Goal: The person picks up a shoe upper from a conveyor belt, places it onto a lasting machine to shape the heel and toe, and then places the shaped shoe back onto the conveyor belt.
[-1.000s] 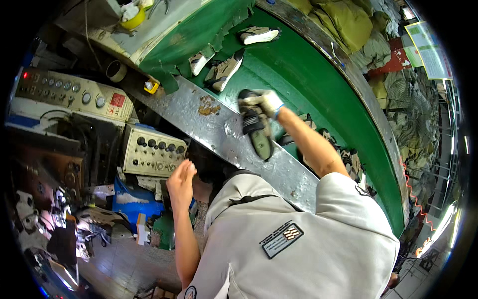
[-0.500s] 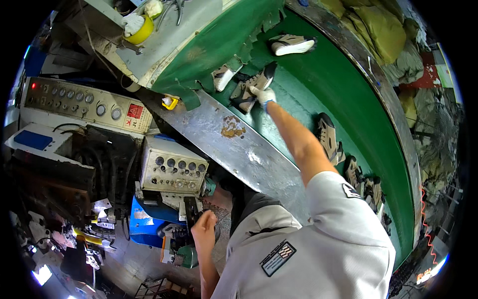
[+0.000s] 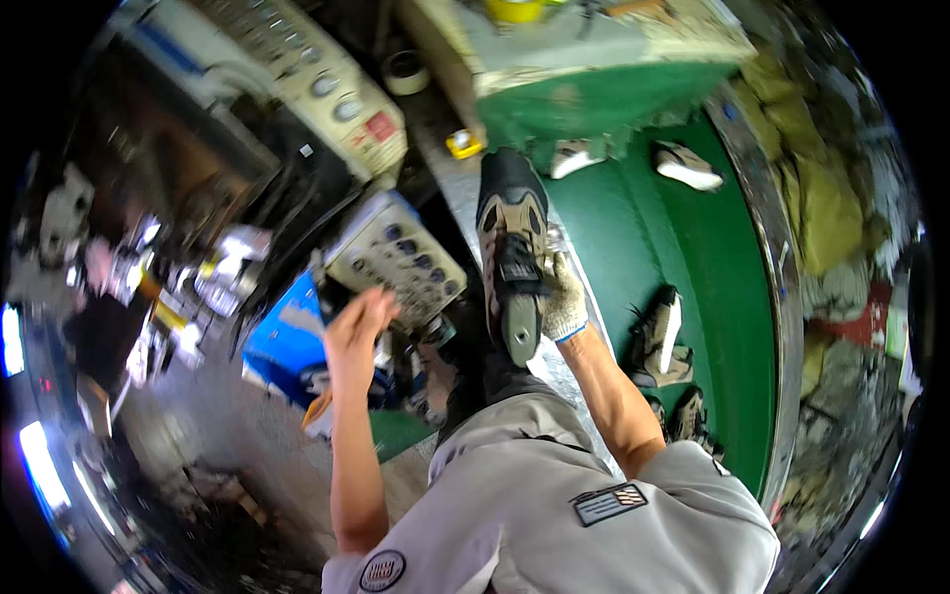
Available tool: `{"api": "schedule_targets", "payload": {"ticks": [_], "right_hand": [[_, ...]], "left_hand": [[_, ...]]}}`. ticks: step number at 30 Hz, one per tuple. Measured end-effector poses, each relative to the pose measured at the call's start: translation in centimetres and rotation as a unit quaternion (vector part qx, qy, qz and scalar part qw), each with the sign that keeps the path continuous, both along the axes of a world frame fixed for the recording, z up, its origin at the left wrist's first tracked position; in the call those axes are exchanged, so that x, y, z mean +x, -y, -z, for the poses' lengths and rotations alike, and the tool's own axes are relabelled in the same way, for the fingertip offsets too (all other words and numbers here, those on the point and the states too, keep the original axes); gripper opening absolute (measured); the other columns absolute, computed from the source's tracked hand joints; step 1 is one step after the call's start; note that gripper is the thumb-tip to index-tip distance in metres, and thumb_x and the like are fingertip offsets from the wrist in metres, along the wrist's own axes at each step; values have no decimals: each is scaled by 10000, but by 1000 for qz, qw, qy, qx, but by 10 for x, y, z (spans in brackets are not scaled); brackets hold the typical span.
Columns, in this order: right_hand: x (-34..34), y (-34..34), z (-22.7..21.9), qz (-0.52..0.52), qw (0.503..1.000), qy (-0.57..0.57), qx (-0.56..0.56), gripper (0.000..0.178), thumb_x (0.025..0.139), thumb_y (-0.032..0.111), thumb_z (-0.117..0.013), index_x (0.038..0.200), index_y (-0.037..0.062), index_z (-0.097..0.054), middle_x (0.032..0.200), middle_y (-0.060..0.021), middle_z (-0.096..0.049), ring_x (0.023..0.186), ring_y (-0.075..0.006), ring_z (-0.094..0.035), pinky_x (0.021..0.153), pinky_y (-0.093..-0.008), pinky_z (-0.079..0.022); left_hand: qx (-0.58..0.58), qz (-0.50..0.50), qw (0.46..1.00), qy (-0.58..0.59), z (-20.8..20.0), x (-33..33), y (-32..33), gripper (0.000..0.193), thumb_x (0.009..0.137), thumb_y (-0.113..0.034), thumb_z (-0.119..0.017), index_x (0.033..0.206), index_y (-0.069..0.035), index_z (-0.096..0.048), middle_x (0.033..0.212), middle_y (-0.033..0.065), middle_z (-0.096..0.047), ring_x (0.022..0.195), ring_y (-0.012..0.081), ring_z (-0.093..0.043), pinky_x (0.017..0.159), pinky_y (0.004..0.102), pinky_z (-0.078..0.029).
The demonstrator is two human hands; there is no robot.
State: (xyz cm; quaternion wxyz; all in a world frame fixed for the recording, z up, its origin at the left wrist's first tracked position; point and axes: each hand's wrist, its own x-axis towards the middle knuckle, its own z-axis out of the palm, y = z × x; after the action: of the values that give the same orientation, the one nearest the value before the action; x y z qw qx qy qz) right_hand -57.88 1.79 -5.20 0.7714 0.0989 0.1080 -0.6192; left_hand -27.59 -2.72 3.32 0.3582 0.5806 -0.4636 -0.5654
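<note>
In my right hand [image 3: 566, 300], which wears a pale knitted glove, is a beige and black shoe [image 3: 513, 226] held from its right side. Its dark toe points away from me. A grey-green shoe last [image 3: 522, 327] sticks out of the heel end, nearest my body. The gloved fingers are partly hidden by the shoe. My bare left hand [image 3: 360, 332] is raised to the left of the shoe, apart from it, in front of the small control box [image 3: 399, 259]. Its fingers are blurred but look loosely stretched, with nothing in them.
A green conveyor trough [image 3: 633, 233] on the right carries several more shoes, including a shoe [image 3: 690, 166] at the far end and a shoe [image 3: 658, 332] nearer me. A long control panel [image 3: 327, 84] stands at the far left. A yellow tape measure [image 3: 463, 145] lies beside the trough's metal edge.
My right hand has lifted a shoe from the green trough and brought it back toward me, over the metal edge. My left hand has risen. The view has turned and shifted.
</note>
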Motion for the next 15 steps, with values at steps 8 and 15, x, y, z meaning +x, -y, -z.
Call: {"api": "schedule_targets", "payload": {"ticks": [8, 15], "right_hand": [[161, 37, -77, -227, 933, -275, -36, 480, 992, 266, -639, 1381, 2, -545, 1227, -102, -671, 1052, -188, -673, 904, -335, -575], [264, 52, -87, -259, 907, -319, -87, 478, 993, 191, -596, 1419, -5, -504, 1229, -88, -650, 1045, -151, -639, 923, -298, -527]], "left_hand": [[36, -41, 974, -219, -16, 106, 36, 322, 986, -203, -648, 1212, 26, -664, 968, 76, -718, 856, 175, -704, 769, 320, -588], [8, -231, 960, -160, -1, 206, 8, 138, 881, -104, -752, 938, 8, -695, 817, 69, -708, 657, 144, -681, 631, 296, -606]]}}
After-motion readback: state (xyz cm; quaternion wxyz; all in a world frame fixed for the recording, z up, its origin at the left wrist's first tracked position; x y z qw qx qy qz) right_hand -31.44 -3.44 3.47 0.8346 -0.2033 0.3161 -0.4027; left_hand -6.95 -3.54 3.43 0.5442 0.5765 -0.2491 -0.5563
